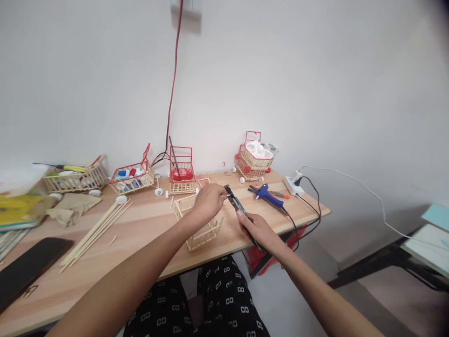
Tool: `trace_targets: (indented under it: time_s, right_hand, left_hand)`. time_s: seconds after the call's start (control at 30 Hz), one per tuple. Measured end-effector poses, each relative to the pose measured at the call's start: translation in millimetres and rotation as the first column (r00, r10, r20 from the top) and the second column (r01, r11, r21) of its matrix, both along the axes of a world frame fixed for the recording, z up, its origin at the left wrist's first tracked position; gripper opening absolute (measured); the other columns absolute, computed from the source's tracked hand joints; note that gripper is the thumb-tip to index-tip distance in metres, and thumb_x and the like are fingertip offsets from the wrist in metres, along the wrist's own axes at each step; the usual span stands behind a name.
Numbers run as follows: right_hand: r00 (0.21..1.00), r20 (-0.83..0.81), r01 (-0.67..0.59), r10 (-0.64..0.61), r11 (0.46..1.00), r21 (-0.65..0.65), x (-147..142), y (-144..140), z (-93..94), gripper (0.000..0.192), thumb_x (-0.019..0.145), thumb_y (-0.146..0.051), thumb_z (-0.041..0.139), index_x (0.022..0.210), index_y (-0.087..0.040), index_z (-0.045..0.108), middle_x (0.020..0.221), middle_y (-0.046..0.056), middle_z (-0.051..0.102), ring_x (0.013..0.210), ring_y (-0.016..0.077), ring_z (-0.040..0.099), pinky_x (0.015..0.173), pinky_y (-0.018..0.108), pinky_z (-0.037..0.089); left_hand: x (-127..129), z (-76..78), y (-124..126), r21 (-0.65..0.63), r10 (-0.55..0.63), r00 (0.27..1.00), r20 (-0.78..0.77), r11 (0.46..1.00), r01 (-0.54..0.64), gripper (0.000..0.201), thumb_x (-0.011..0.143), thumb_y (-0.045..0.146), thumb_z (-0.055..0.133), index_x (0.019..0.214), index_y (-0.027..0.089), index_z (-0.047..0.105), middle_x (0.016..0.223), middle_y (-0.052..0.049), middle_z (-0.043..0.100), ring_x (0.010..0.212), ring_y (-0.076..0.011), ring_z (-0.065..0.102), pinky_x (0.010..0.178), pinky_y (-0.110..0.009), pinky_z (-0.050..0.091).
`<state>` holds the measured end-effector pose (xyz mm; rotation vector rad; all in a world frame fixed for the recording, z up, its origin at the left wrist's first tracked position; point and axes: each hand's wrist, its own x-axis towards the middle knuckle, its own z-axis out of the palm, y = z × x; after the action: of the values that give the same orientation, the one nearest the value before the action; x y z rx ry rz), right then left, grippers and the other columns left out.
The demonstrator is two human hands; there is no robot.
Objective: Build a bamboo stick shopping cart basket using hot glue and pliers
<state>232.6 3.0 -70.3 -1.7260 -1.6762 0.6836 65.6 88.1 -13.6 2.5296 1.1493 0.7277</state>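
Observation:
My right hand [257, 229] is wrapped around the handle of a long dark cutter-like tool [235, 202], its exact kind unclear. The tool's head points away from me and to the left. At that head my left hand [209, 202] is closed, fingertips pinched together; what they hold, if anything, is too small to make out. Below my left hand a small open basket frame of pale wooden sticks [203, 239] stands on the table, partly hidden by the hand and forearm.
Small stick carts with red trim [182, 185] line the wall, another cart [253, 168] holding white material. A blue glue gun [269, 195] lies right, near a power strip [293, 185]. Loose wooden sticks [94, 234] and a flat black object [33, 267] lie left.

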Motion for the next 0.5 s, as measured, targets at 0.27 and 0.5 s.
trace_targets:
  time_s: [0.27,0.5]
  right_hand:
    - [1.0,0.003,-0.019,0.019,0.999,0.036,-6.7,6.7,-0.7,0.056,0.09,-0.066,0.032,0.059,-0.02,0.041,0.055,-0.002,0.046,0.057,0.0137,0.044,0.056,0.026,0.032]
    - [1.0,-0.003,0.009,-0.009,0.997,0.082,-6.9,3.4,-5.9,0.053,0.089,-0.064,0.038,0.058,-0.021,0.035,0.054,-0.003,0.039,0.055,0.0124,0.038,0.053,0.026,0.026]
  left_hand:
    - [-5.2,2.9,0.2,0.004,-0.001,0.999,0.038,1.0,0.001,0.027,0.08,0.013,0.051,0.055,0.016,0.061,0.055,-0.002,0.057,0.055,-0.0151,0.05,0.057,-0.027,0.028]
    - [-5.4,1.8,-0.7,-0.018,-0.006,0.997,0.078,1.0,0.007,0.028,0.08,0.012,0.052,0.053,0.016,0.059,0.053,-0.002,0.055,0.054,-0.0153,0.048,0.057,-0.028,0.027]
